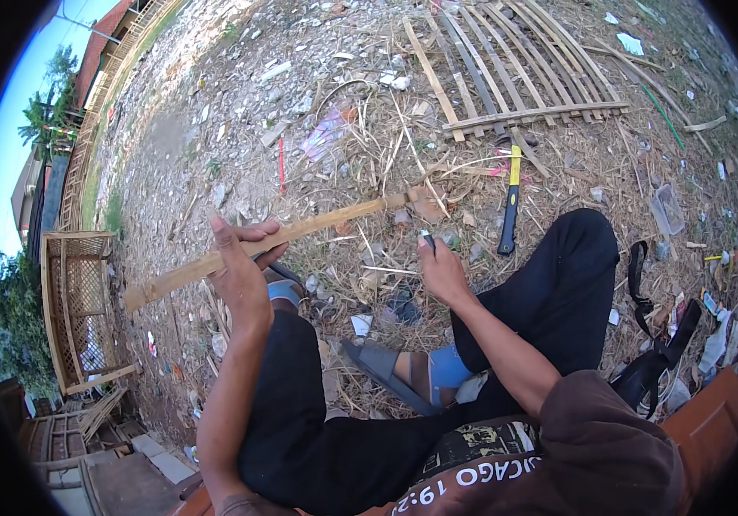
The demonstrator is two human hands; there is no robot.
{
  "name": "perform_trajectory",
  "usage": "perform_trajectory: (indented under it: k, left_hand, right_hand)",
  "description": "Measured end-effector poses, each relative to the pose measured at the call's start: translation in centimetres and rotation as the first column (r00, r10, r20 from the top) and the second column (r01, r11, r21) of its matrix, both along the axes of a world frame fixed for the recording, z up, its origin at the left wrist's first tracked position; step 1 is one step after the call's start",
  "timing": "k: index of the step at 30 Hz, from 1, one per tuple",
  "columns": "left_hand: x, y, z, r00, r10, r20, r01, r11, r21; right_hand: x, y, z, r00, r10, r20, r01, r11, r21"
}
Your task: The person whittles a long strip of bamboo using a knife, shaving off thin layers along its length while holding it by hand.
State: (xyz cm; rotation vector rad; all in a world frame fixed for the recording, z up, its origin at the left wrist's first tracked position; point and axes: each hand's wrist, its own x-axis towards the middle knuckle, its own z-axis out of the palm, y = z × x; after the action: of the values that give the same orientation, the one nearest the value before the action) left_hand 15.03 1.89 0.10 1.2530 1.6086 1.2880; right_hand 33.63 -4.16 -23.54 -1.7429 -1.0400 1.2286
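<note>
A pale, slatted bamboo panel (pixel 541 118) lay on the littered ground at the upper right of the frame. Left of centre, a long, flat, tan bamboo strip (pixel 326 225) slanted up rightward, held in the half-open left hand (pixel 244 288). A tool with a black-and-yellow handle (pixel 511 202) lay right of centre, near the right hand (pixel 448 273), which was closed around a small dark object (pixel 427 242), its kind unclear.
</note>
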Motion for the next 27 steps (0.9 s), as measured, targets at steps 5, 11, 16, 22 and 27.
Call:
perform_trajectory:
  k: [5,11,16,22,27]
  left_hand:
    - [-0.2,-0.4,-0.5,0.998,-0.041,-0.047,0.043,0.998,0.049]
    - [-0.1,-0.8,-0.5,1.0,-0.007,-0.006,0.008,1.0,0.027]
    - [0.7,-0.2,-0.1,0.999,0.037,0.024,-0.037,0.999,-0.006]
    - [0.4,-0.2,-0.2,0.997,0.054,0.062,-0.053,0.998,-0.023]
    - [0.4,-0.2,-0.4,0.998,0.054,0.027,-0.054,0.998,-0.03]
  right_hand:
    - [-1.5,-3.4,3.5,0.924,0.381,-0.044,-0.342,0.87,0.356]
    - [-1.7,-3.3,3.1,0.971,0.194,-0.141,-0.163,0.965,0.203]
    - [-3.3,-1.2,0.2,0.995,-0.046,-0.084,0.05,0.998,0.044]
    - [-2.9,-2.3,0.4,0.972,0.143,-0.184,-0.098,0.968,0.23]
    - [-0.8,-2.1,2.7,0.965,0.184,-0.188,-0.137,0.961,0.242]
